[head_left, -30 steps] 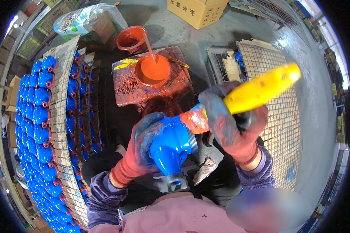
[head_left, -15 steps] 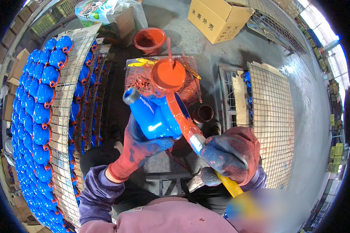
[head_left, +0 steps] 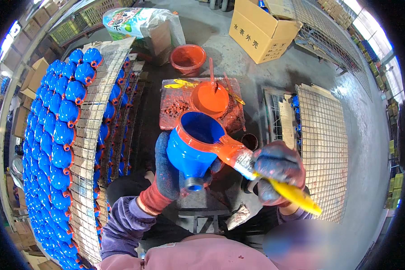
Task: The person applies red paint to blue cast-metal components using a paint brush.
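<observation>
My left hand (head_left: 167,175), in a red and dark blue stained glove, is closed around a blue water meter body (head_left: 189,157). Its round opening is tilted up, showing a blue hollow inside, and a threaded pipe end points down toward me. In my right hand (head_left: 278,168), also gloved, is a paintbrush (head_left: 294,197) with a yellow handle and a metal ferrule. The orange-coated bristles touch the right side of the orange threaded rim. Just beyond the meter body stands an orange paint bowl (head_left: 192,101) with a stick in it.
The bowl stands on a paint-spattered board (head_left: 168,95) with yellow-handled brushes (head_left: 181,83). Behind it is a red tub (head_left: 187,72). Stacked racks of blue meter bodies (head_left: 67,110) rise at left. Wire mesh racks (head_left: 324,148) stand right; a cardboard box (head_left: 256,38) sits far back.
The meter body has been turned: its opening now faces up and its pipe end, formerly at upper left, points toward me. The brush remains against the rim, its handle now angled further right.
</observation>
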The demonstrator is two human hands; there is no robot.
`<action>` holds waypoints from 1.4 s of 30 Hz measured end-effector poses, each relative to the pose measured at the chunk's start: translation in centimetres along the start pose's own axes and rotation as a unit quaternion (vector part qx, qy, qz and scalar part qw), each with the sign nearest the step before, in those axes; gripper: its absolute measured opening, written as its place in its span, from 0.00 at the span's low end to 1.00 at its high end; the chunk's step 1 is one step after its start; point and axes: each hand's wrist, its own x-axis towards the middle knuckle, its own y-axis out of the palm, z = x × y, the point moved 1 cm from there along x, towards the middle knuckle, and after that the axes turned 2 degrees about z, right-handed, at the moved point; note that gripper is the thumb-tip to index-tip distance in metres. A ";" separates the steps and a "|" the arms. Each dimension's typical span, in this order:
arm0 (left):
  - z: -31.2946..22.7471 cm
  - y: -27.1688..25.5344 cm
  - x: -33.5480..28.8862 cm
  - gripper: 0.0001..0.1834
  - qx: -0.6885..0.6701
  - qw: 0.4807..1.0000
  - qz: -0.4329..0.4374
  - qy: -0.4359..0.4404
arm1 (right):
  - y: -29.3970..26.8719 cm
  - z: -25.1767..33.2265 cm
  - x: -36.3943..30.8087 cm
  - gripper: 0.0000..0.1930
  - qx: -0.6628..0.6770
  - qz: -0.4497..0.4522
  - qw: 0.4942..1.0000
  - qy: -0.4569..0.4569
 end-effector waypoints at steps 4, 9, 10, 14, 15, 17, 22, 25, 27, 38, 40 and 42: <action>0.1 -1.7 -1.5 0.53 -0.112 0.985 -0.111 -0.066 | 1.4 -1.9 -1.1 0.11 0.112 -0.146 0.980 0.075; -0.3 -1.1 -1.3 0.54 -0.157 0.981 -0.022 -0.117 | 1.1 -5.4 -2.2 0.18 0.411 -0.257 0.814 0.318; -0.6 -0.5 -0.9 0.50 -0.093 0.992 0.008 -0.089 | 1.2 -5.4 -2.1 0.18 0.532 -0.270 0.752 0.280; -1.1 -1.4 -0.9 0.47 0.135 0.989 -0.057 0.024 | 1.3 -5.0 -1.3 0.20 0.476 -0.302 0.767 0.308; -1.0 -1.9 -0.9 0.43 0.241 0.965 -0.079 0.069 | 1.1 -4.9 -1.3 0.21 0.401 -0.300 0.804 0.321; -0.8 1.3 -0.6 0.41 0.393 0.907 -0.121 0.087 | 0.3 -5.2 -1.9 0.18 0.285 -0.267 0.850 0.355; -0.3 -0.6 -0.6 0.47 0.806 0.554 -0.061 0.198 | -0.2 -7.9 -1.4 0.16 -0.007 -0.137 0.910 0.391; 1.3 0.0 -0.1 0.46 0.884 0.424 -0.010 0.195 | -0.1 -8.4 -1.1 0.22 -0.060 -0.028 0.897 0.436; 1.8 -0.2 -0.1 0.47 0.902 0.402 0.002 0.160 | -0.1 -7.8 -0.9 0.22 -0.109 0.027 0.902 0.417; 1.3 -0.9 -0.3 0.46 0.944 0.315 -0.006 0.100 | 1.2 -3.4 0.0 0.11 -0.216 0.041 0.956 0.195; 0.9 -1.6 -0.4 0.47 0.939 0.325 -0.019 0.107 | 1.1 -2.7 -0.1 0.10 -0.249 0.084 0.944 0.198; 0.7 -1.7 -0.6 0.49 0.935 0.334 -0.034 0.113 | 1.1 -2.2 -0.3 0.18 -0.306 0.110 0.944 0.064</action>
